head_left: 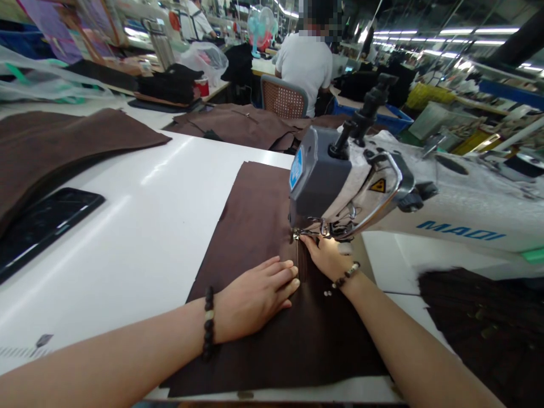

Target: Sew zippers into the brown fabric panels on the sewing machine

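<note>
A brown fabric panel [250, 204] lies flat on the white table, its middle under the presser foot [296, 233] of a sewing machine [408, 192]. A zipper-like strip [302, 263] runs down the panel toward me from the foot. My left hand [259, 292] rests flat on the fabric, fingers stretched out and tips beside the strip. Close to the foot, my right hand [329, 255] touches the strip with its index finger; its other fingers are partly hidden under the machine head. Two small white bits [327, 293] lie on the panel below my right wrist.
More brown fabric [85, 136] lies at the left, partly over a dark glossy panel [51, 221]. Dark cloth [484, 328] is heaped at the right. Brown pieces [238, 122] lie past the table's far edge. A person in white [304, 68] sits ahead on a chair [284, 97].
</note>
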The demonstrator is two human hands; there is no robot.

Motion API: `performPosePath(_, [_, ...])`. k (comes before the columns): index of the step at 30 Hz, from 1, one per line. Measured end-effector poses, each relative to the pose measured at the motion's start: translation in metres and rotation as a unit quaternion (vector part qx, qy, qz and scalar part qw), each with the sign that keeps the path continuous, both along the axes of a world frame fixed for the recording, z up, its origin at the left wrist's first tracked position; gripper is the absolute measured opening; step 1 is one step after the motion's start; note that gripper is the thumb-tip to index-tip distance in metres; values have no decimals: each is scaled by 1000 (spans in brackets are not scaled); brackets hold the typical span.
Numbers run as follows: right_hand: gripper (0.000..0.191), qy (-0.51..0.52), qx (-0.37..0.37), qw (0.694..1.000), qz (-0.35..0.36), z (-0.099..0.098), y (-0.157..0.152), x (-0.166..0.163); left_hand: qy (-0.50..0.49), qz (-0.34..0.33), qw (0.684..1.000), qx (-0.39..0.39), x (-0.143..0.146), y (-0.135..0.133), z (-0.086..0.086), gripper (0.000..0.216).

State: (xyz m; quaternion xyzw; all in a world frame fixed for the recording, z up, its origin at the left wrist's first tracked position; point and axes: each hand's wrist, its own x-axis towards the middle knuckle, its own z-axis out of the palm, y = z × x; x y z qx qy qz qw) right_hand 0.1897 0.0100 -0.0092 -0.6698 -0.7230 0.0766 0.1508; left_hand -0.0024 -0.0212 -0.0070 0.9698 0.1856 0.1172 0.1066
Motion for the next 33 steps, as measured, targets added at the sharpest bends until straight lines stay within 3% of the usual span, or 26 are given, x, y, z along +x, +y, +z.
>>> performPosePath(5, [28, 3, -5, 1000, 23, 0, 7, 5, 4, -4, 1000, 2, -1, 0, 2, 27])
performPosePath(8, [27, 15, -2, 999, 28, 8, -12, 10, 7, -5, 1000, 8, 0, 0, 3, 28])
performPosePath(14, [35, -8, 0, 987, 161, 16, -60, 14, 11, 1, 1000, 25, 1, 0, 2, 29])
performPosePath(19, [36, -18, -34, 987, 155, 17, -63, 14, 19, 3, 999, 26, 2, -3, 5, 28])
performPosePath(25, [35, -28, -31, 990, 134, 17, -65, 10, 12, 3, 1000, 9, 0, -6, 4, 34])
performPosePath(33, [35, -24, -25, 987, 157, 14, -66, 15, 6, -6, 1000, 16, 0, -5, 5, 39])
